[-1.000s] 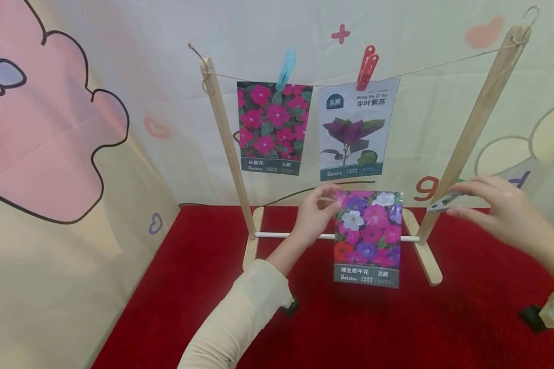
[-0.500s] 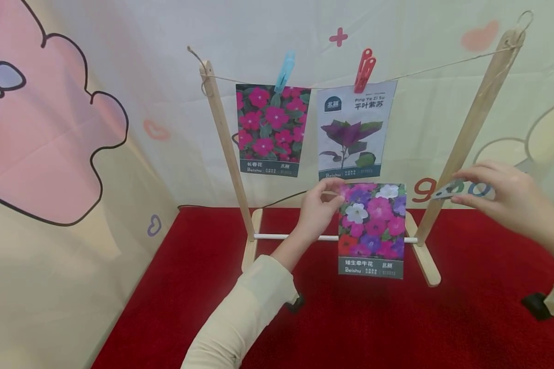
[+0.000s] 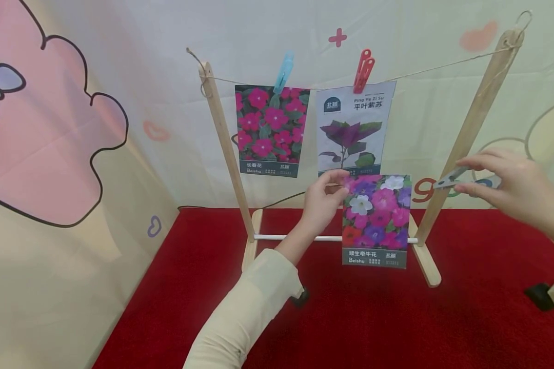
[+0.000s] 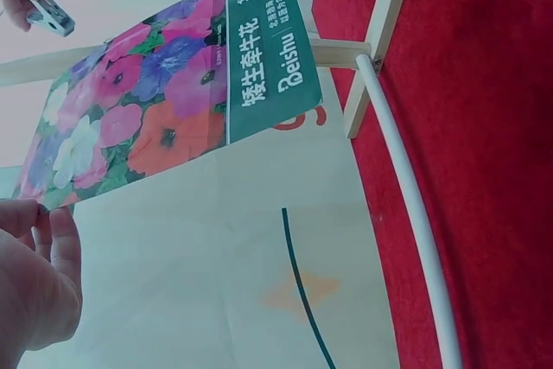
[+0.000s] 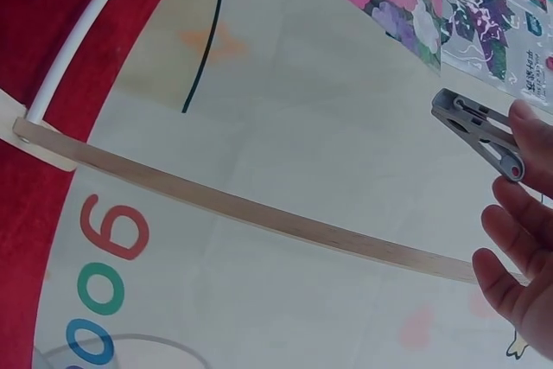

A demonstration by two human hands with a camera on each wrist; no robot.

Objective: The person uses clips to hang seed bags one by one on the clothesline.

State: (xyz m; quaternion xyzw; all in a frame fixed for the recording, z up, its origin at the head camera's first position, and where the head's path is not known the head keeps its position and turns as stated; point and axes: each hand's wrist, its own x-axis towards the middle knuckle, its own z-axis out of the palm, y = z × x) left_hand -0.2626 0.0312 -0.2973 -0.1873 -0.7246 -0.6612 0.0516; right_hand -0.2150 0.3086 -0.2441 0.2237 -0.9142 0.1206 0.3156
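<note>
My left hand [image 3: 323,201] pinches the upper left corner of a seed packet [image 3: 376,220] printed with pink, purple and white flowers. The packet hangs upright in front of the wooden stand, its top edge overlapping the foot of a white packet [image 3: 354,128] with a purple-leaved plant. A grey clothespin [image 5: 475,131] is held between thumb and fingers of my right hand [image 3: 519,182], to the right of the flower packet and apart from it. On the twine [image 3: 448,65], a red clothespin [image 3: 363,72] holds the white packet, and a blue clothespin [image 3: 283,73] holds a pink-flowered packet [image 3: 273,128].
Two wooden posts, left [image 3: 226,148] and right [image 3: 471,128], carry the twine. A white rod [image 3: 272,237] joins them low down. Beneath lies a red cloth [image 3: 203,287], with a pale printed curtain [image 3: 143,61] behind.
My left hand has raised the flower packet and shifted it slightly right, so it now overlaps the white packet's lower edge. My right hand has risen a little with the grey clothespin.
</note>
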